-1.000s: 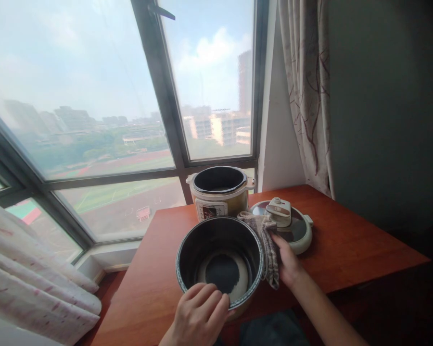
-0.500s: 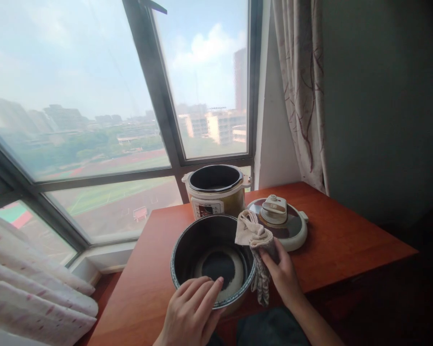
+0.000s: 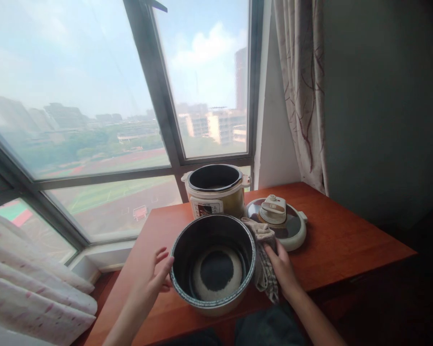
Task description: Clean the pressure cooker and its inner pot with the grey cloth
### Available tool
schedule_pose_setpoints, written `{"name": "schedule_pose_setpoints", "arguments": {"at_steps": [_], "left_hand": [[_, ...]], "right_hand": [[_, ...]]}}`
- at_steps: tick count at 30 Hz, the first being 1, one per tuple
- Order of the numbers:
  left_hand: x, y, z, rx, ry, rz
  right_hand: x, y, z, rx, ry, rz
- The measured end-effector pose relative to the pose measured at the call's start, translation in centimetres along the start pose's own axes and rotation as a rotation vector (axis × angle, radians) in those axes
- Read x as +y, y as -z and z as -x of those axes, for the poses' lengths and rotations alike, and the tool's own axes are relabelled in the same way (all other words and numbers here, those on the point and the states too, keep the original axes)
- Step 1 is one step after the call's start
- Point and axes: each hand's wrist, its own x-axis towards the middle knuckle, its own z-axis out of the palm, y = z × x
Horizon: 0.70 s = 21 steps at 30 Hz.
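A dark inner pot (image 3: 216, 269) with a speckled rim and a pale worn ring on its bottom stands at the front of the table, tipped slightly toward me. Beside its left rim is my left hand (image 3: 159, 276), fingers apart, thumb close to the rim; whether it touches I cannot tell. My right hand (image 3: 279, 266) grips a folded beige and grey cloth (image 3: 263, 254) at the pot's right outer side. Behind the pot sits the pressure cooker body (image 3: 216, 192), uncovered, its control panel facing me. Its lid (image 3: 279, 223) lies to the right, handle up.
The reddish-brown wooden table (image 3: 342, 240) has its right edge beyond the lid. Large windows (image 3: 79, 96) rise behind it. One curtain (image 3: 32, 283) hangs at the left and another (image 3: 303, 96) at the back right.
My left hand has moved from the pot's front rim to its left side. My right hand has lowered the cloth against the pot's right side.
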Motion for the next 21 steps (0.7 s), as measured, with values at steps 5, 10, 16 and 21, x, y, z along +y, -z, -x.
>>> {"name": "schedule_pose_setpoints", "arguments": {"at_steps": [5,10,16,21], "left_hand": [[1.0,-0.2,-0.5,-0.406,0.235,0.300],[2.0,0.3,-0.6,-0.462,0.213,0.256],[1.4,2.1,0.1,-0.377,0.196,0.405],[-1.4,7.5,1.3,-0.108,0.242,0.624]], "right_hand": [[-0.6,-0.3,0.0,-0.034,0.001,-0.024],[-1.3,-1.0,0.1,-0.060,0.066,0.059],[-2.0,-0.9,-0.7,-0.091,0.192,0.185],[-3.9,-2.4,-0.8,-0.133,0.393,0.391]]}}
